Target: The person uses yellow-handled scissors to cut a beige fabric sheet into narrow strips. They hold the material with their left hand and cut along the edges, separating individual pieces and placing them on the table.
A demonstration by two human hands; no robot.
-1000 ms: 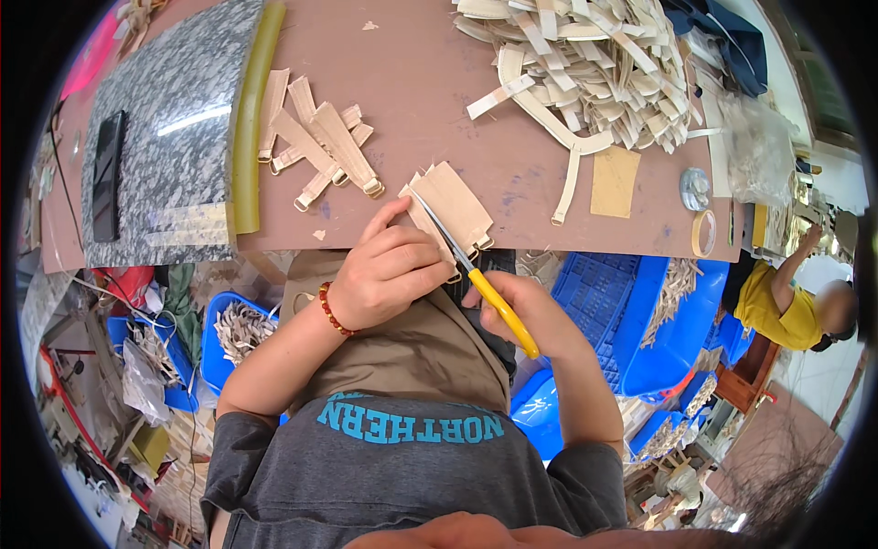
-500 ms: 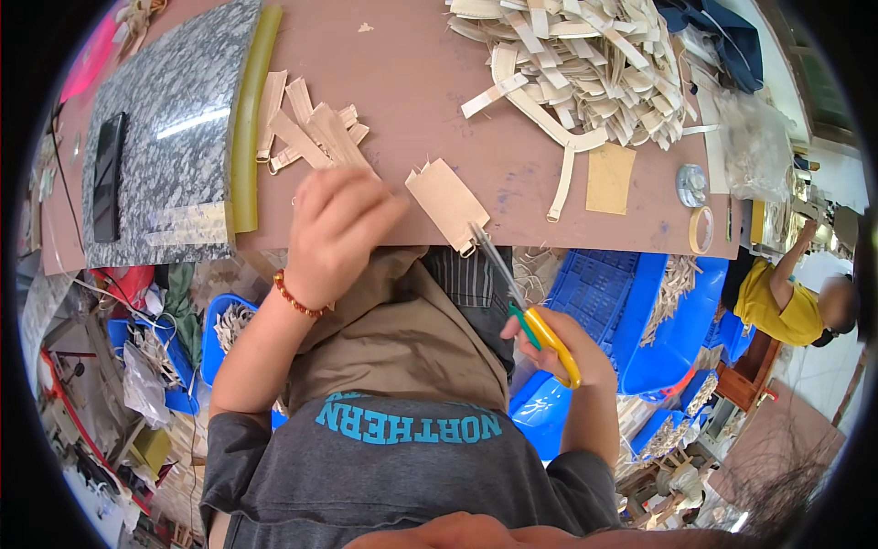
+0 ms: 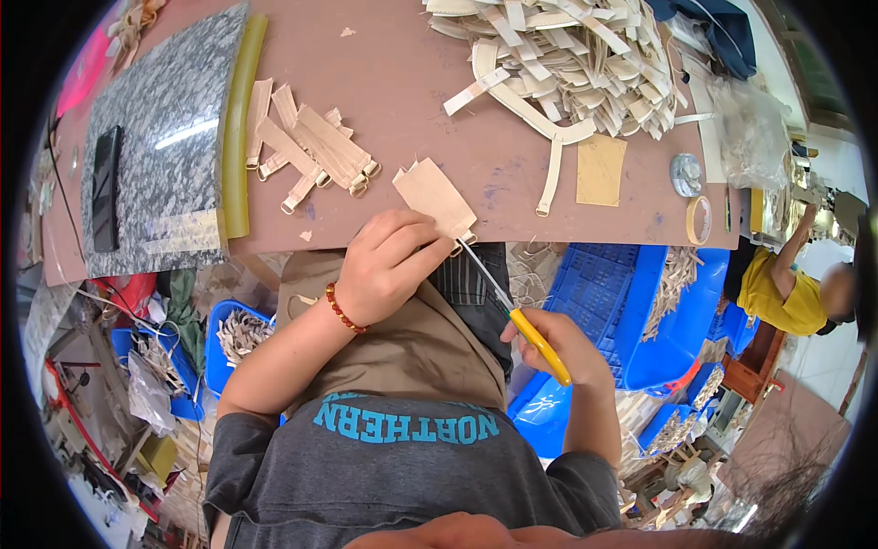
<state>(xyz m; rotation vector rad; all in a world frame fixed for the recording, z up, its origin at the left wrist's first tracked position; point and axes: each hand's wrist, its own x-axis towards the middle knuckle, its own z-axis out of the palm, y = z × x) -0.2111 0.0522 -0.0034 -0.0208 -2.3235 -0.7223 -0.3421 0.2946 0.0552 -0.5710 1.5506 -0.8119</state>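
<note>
My left hand [image 3: 389, 261], with a red bead bracelet at the wrist, has its thumb and fingers closed at the lower end of a beige strap piece [image 3: 432, 194]. That piece lies at the table's near edge, with a small metal ring at its lower end and loose threads at its upper end. My right hand [image 3: 558, 343] grips yellow-handled scissors [image 3: 535, 343]. The blade tips touch or nearly touch the strap's ringed end, beside my left fingertips. Farther left lies a loose group of beige straps [image 3: 329, 146] with metal rings.
A large heap of pale straps [image 3: 585, 64] covers the far right of the brown table [image 3: 366, 82]. A stone slab [image 3: 165, 137] bearing a phone [image 3: 106, 188] is at left. Tape [image 3: 699, 220] lies near the right edge. Blue bins [image 3: 677, 311] stand below; a person in yellow [image 3: 777, 288] is at right.
My left hand has come down and right from above the strap group to the strap piece's ringed end. The scissors' blades have closed together at that end.
</note>
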